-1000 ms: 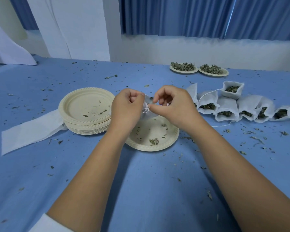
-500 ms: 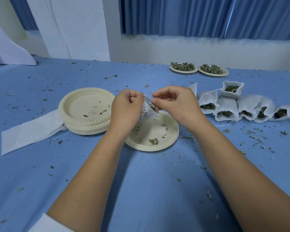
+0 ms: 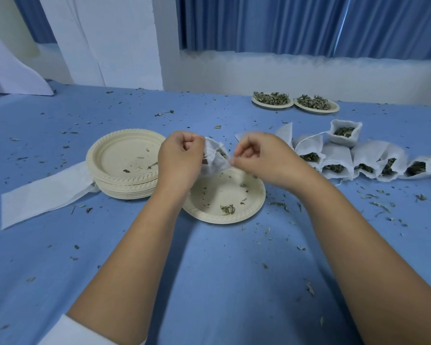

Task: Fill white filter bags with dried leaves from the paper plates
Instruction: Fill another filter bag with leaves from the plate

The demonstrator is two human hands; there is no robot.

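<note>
One small white filter bag [image 3: 215, 161] is held up between both hands, just above the far rim of a single cream paper plate [image 3: 253, 195] near the middle of the blue cloth-covered worktop [image 3: 209, 282]. The left hand [image 3: 182, 163] is clenched, its curled fingers gripping the bag's left edge, where a thin white thread shows. The right hand [image 3: 261, 158] pinches the bag's right edge between thumb and fingertips. The bag is soft and crumpled, its mouth partly gathered, with a few dark green leaves visible inside. The plate below holds only a few leaf scraps.

Left of it, touching the left wrist's side, stands one stack of cream paper plates [image 3: 125, 155]; how many it contains cannot be counted. One long strip of white filter fabric [image 3: 45, 195] runs from under the stack towards the worktop's left edge.

Towards the right edge lie six filled white filter bags [image 3: 366, 160], packed side by side, five in a row with open mouths showing leaves and one sitting upright behind them. At the far edge, two cream paper plates heaped with dried leaves [image 3: 271, 98] sit touching. Loose leaf crumbs [image 3: 279, 204] are scattered across the worktop.
</note>
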